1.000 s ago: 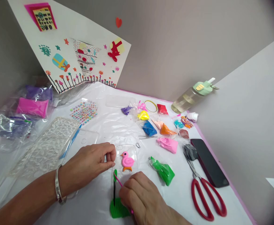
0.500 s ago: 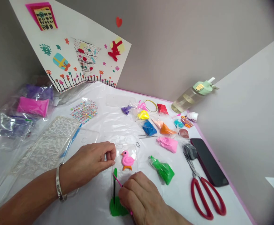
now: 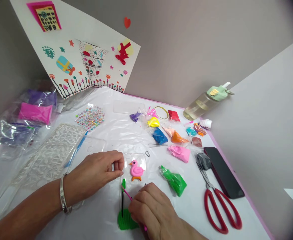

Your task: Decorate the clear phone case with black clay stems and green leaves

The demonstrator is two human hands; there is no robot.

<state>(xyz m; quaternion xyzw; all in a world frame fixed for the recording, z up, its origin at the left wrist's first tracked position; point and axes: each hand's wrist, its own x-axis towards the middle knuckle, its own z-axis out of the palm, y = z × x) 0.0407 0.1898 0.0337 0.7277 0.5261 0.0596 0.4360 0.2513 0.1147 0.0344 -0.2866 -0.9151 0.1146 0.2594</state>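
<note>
A clear phone case (image 3: 138, 158) lies on the table, bearing a pink clay duck (image 3: 136, 170) with orange feet, a black clay stem (image 3: 122, 203) topped with green, and a green clay patch (image 3: 126, 221) at the near end. My right hand (image 3: 153, 210) is closed around a thin pink modelling tool (image 3: 126, 192), whose tip touches or nearly touches the green stem top. My left hand (image 3: 103, 168) has its fingers curled, with thumb and fingertips at the case's left edge. A bag of green clay (image 3: 174, 181) lies right of the case.
Several small clay bags lie beyond, among them blue (image 3: 159, 136) and pink (image 3: 179, 153). At right are red-handled scissors (image 3: 223, 210), a black phone (image 3: 224, 173) and a bottle (image 3: 201, 101). Left are a sheet of gems (image 3: 90, 118), a textured clear sheet (image 3: 53, 151) and plastic bags (image 3: 8, 136).
My right hand has shifted slightly right with the pink tool, its tip still near the stem top. The left hand stays at the case's edge.
</note>
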